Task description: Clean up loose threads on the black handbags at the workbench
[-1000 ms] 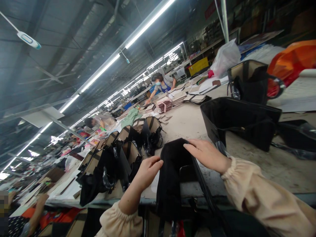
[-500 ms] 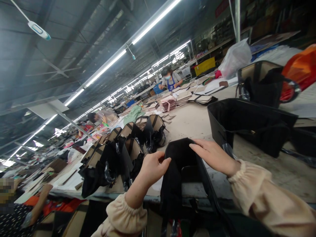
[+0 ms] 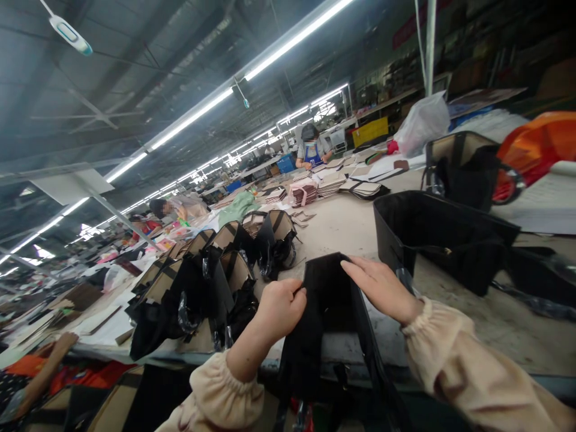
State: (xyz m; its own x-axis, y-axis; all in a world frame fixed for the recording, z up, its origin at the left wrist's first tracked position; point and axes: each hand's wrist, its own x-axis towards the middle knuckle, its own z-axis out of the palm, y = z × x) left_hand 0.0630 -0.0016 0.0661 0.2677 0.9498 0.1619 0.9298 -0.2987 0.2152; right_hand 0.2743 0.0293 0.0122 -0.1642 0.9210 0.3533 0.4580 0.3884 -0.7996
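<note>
A black bag (image 3: 330, 279), with its mouth open, stands at the near edge of the table in front of me. My left hand (image 3: 279, 306) has its fingers curled and its thumb pressed over the bag's left edge. Along the right edge of the same bag lies my right hand (image 3: 380, 287), its fingers stretched out and close together, the fingertips touching the rim near the far corner. The right thumb is hidden. Black straps or side panels of the bag hang down over the table's front edge.
Several black bags with beige insides (image 3: 231, 270) stand to the left. A larger open black bag (image 3: 441, 234) lies to the right, with another bag (image 3: 463, 162) and an orange bag (image 3: 535, 144) behind it. Flat stacked pieces (image 3: 330, 185) and a co-worker (image 3: 312, 150) are farther back.
My left fingers have closed in more around the bag's left edge. The right hand keeps its place on the right rim. The camera view has shifted slightly.
</note>
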